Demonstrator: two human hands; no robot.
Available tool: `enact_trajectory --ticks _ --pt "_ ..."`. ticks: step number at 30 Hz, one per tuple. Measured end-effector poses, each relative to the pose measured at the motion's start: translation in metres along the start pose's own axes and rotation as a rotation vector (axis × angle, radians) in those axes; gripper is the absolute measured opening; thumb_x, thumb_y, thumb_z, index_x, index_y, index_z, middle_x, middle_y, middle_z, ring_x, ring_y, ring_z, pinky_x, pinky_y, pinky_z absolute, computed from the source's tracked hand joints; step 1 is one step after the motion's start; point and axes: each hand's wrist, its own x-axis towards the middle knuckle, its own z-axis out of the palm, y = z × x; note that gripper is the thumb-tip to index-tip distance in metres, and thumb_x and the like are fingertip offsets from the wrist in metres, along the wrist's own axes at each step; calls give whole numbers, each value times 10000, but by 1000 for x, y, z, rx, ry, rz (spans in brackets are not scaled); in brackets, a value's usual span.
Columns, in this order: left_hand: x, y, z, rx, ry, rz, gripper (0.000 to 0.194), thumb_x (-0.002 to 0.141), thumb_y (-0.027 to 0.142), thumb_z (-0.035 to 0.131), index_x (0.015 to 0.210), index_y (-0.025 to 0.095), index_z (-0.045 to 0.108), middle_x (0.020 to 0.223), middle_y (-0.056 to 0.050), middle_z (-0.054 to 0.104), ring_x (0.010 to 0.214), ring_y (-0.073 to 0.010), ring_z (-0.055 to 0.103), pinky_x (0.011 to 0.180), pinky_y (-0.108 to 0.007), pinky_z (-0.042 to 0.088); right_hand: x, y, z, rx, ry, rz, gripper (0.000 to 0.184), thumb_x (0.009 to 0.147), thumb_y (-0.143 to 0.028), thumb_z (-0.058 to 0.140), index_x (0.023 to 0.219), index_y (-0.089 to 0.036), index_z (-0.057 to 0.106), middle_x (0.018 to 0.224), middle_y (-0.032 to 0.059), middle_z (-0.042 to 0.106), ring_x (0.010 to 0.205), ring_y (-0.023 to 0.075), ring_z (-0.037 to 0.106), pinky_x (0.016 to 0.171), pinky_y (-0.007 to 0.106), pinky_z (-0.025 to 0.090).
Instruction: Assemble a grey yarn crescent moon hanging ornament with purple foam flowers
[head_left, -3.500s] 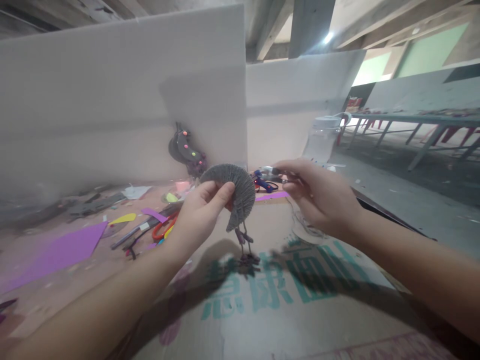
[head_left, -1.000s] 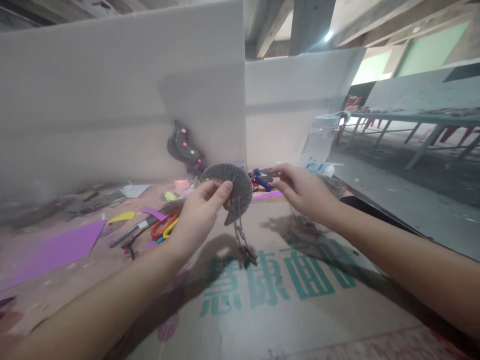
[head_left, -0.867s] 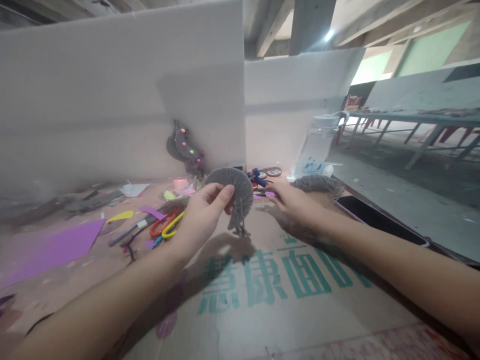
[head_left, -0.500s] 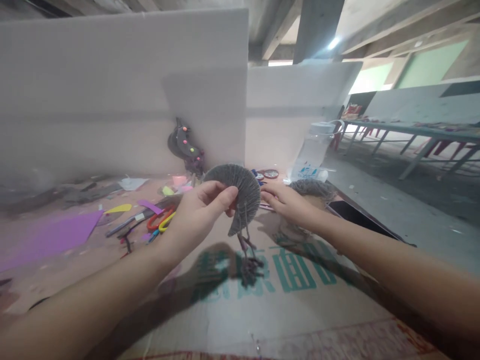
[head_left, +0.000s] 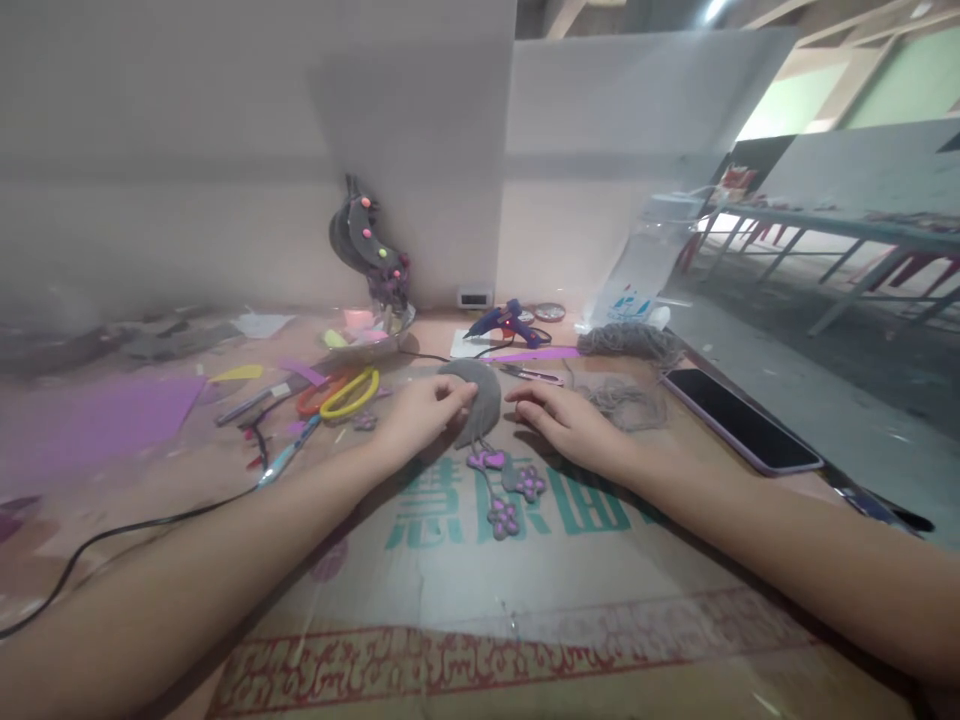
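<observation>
My left hand (head_left: pixel 420 425) pinches the edge of a crescent wrapped in grey yarn (head_left: pixel 489 400), down at the cardboard sheet (head_left: pixel 637 610). From the crescent's lower end hang cords with purple-and-grey flower charms (head_left: pixel 504 517), which lie on the printed cardboard. My right hand (head_left: pixel 577 425) rests just right of the crescent, apart from it, its fingers slightly curled and nothing visible between them. Beyond that hand lies a pair of small pink-handled snips (head_left: pixel 536 376). Loose grey yarn (head_left: pixel 622 400) is to its right.
A blue glue gun (head_left: pixel 506 325) lies at the back, beside a grey yarn skein (head_left: pixel 634 342) and a water bottle (head_left: pixel 637 265). Scissors (head_left: pixel 351 394), a cutter and purple sheets crowd the left. A phone (head_left: pixel 742 420) lies right. A dotted crescent ornament (head_left: pixel 367 235) leans against the board.
My left hand has lowered the crescent from the air to the cardboard, its charms now lying flat. My right hand has come down from beside the bottle, and the snips now lie beyond it.
</observation>
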Motion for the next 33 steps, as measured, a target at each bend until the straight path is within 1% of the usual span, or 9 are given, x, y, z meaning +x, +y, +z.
enact_trajectory --ticks 3,5,8,11,15,19,24,28,33 --pt "-5 11 -10 217 -68 10 462 899 512 442 601 180 560 549 3 568 552 -163 522 549 -266 326 -1 -2 0 -36 6 -32 190 950 -266 457 1043 -188 604 999 78 700 929 209 660 842 349 495" --pt "-8 14 -20 276 -100 40 433 921 477 408 670 185 607 617 -8 617 603 -184 560 571 -276 346 -3 -1 0 -11 24 -6 153 952 -272 451 1015 -191 565 965 69 694 883 202 662 792 336 501" --pt "-12 8 -31 315 -58 95 313 907 415 457 797 189 644 747 -22 673 702 -202 603 627 -290 394 -4 -1 -1 -6 29 31 95 946 -263 451 940 -199 521 885 48 680 799 189 656 713 310 496" --pt "-17 -5 -30 250 -33 157 219 872 334 513 970 191 647 925 -38 708 802 -203 636 712 -309 457 -5 -3 -2 -63 5 4 89 935 -233 461 910 -195 538 843 43 688 779 190 651 705 313 483" --pt "-23 -13 -17 85 -192 194 275 818 179 515 1073 184 616 939 -40 721 858 -188 676 780 -315 513 -4 -4 -1 -118 -29 -79 130 922 -205 484 990 -180 592 960 79 715 879 215 660 785 353 494" --pt "-27 -12 -10 -50 -279 211 288 867 176 489 1143 196 571 964 -36 739 910 -173 695 836 -320 536 -5 0 0 -107 -60 -115 182 918 -188 497 1073 -172 590 1070 95 707 977 225 658 853 376 504" --pt "-25 -10 -14 341 -74 448 223 890 314 555 1058 198 644 1037 -69 705 995 -250 639 898 -426 491 -4 2 -1 -92 -57 -111 179 932 -180 478 1075 -175 584 1052 89 700 950 206 659 844 369 514" --pt "-22 -9 -16 450 -128 596 314 908 307 545 1199 207 605 1256 -79 642 1178 -252 567 1019 -431 427 -3 2 -2 -162 20 -287 164 916 -145 480 950 -170 639 934 85 664 908 207 620 834 376 498" --pt "-22 -11 -14 464 -190 620 322 930 301 511 1225 196 588 1306 -81 616 1211 -235 552 1042 -409 420 -6 3 -1 -217 18 -482 285 882 -77 460 990 -165 709 854 75 608 814 183 572 734 334 488"
